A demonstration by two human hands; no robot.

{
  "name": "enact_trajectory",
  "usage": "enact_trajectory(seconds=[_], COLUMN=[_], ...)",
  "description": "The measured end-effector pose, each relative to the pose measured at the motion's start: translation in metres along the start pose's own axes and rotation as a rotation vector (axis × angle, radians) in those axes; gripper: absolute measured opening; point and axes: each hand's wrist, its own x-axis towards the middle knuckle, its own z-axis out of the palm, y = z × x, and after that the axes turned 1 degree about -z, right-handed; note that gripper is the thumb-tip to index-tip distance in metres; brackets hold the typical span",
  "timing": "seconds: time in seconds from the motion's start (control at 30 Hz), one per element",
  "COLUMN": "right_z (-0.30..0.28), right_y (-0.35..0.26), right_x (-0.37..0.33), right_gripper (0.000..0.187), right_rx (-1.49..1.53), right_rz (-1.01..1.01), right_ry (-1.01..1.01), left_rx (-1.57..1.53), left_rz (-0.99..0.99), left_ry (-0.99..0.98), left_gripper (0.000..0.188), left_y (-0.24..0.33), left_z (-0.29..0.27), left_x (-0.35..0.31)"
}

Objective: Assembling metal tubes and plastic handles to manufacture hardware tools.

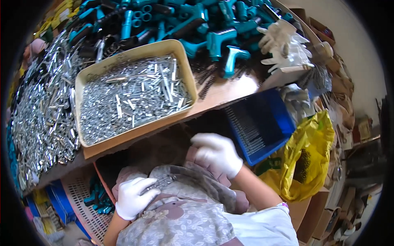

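My left hand (134, 197), in a white glove, rests over my lap with its thumb and fingers closed on a few small metal pieces (163, 182). Their exact kind is too small to make out. My right hand (218, 154), also gloved in white, is raised above my lap, left of the blue bin (283, 123). Motion smears its fingers, so whether they hold anything is hidden. A grey patterned apron (193, 219) covers my lap beneath both hands. Rows of thin metal pieces (246, 133) lie inside the blue bin.
On the table, a cream tray (186, 61) holds many small metal pins, beside a heap of shiny metal parts (45, 110). Teal tool housings (219, 41) pile behind, with white gloves (283, 43) at right. A yellow bag (305, 160) hangs beside the bin; a pink basket (84, 197) stands lower left.
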Motion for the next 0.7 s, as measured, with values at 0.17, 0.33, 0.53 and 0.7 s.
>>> enact_trajectory(seconds=[0.17,0.33,0.53,0.7], right_z=[-0.133,-0.150,-0.115,-0.109], right_y=[0.145,0.195,0.250,0.299], right_x=[-0.007,0.015,0.089,0.117], right_gripper=[0.017,0.018,0.021,0.035], right_rx=[-0.491,-0.898,-1.074,-1.146], right_rz=[0.276,0.287,0.086,0.219], right_ry=[0.418,0.220,0.217,0.181], left_rx=[-0.056,-0.144,-0.098,-0.093], left_rz=[-0.051,-0.239,-0.261,-0.301], left_ry=[0.030,0.053,0.062,0.097], left_gripper=[0.026,0.027,0.026,0.027], left_y=[0.001,0.007,0.015,0.014], left_z=[0.010,0.018,0.017,0.015], left_x=[0.009,0.007,0.006,0.002])
